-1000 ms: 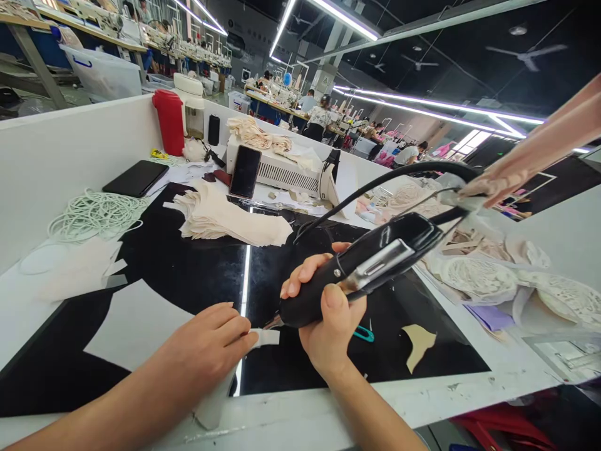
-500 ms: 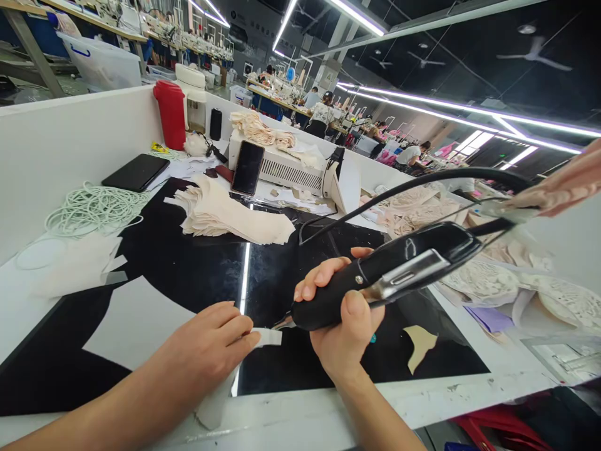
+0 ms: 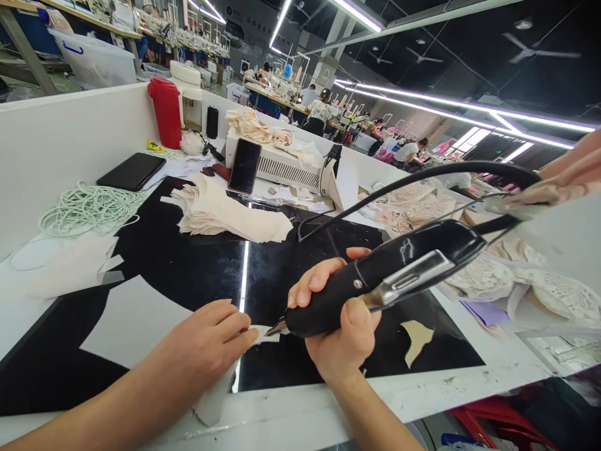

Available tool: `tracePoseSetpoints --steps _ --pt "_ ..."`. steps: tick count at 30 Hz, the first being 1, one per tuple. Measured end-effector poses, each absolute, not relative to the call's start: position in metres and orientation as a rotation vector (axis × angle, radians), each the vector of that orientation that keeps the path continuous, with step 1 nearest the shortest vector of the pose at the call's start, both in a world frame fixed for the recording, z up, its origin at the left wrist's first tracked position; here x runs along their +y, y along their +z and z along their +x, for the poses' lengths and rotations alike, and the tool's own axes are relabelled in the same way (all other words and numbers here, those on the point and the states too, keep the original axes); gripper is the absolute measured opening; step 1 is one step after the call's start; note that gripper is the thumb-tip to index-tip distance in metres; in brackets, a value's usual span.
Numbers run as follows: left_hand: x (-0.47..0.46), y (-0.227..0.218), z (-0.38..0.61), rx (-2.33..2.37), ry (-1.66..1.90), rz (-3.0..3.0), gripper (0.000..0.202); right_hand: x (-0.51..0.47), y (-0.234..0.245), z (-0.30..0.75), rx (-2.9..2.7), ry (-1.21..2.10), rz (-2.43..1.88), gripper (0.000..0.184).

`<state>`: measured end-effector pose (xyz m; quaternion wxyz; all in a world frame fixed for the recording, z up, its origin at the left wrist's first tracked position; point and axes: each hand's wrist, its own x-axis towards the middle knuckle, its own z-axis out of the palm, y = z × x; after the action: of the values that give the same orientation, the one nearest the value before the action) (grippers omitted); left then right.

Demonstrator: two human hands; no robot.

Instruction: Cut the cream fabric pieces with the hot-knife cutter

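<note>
On a glossy black worktable [image 3: 188,269] in a sewing hall, our left hand [image 3: 206,344] presses flat, fingers together, on a white strip [image 3: 263,336]. Our right hand [image 3: 340,332] grips a black corded tool [image 3: 389,275], its tip at the strip. Cream fabric pieces [image 3: 225,213] lie stacked beyond.

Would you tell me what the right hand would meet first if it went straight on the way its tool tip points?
Most likely the small white strip under the left hand; the black tool in the right hand points its tip nearly onto it, depth unclear.
</note>
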<state>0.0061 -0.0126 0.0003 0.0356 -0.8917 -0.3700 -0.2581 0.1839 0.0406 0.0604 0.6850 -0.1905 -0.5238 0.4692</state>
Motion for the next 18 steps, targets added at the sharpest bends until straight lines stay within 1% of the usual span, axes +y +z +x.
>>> tracePoseSetpoints --steps 4,7,10,18 --pt "-0.0121 0.0013 0.0067 -1.127 -0.782 -2.752 0.035 0.0359 0.0537 0.1827 -1.23 1.096 -0.403 0.037" --pt "-0.0118 0.0005 0.0064 -1.139 -0.754 -2.756 0.035 0.0351 0.0512 0.1827 -1.237 1.082 -0.425 0.035" --pt "-0.0124 -0.0011 0.0055 -1.155 -0.758 -2.759 0.034 0.0359 0.054 0.1843 -1.229 1.092 -0.447 0.033" --pt "-0.0143 -0.0029 0.0056 -1.169 -0.751 -2.775 0.036 0.0391 0.0594 0.1915 -1.172 1.025 -0.458 0.036"
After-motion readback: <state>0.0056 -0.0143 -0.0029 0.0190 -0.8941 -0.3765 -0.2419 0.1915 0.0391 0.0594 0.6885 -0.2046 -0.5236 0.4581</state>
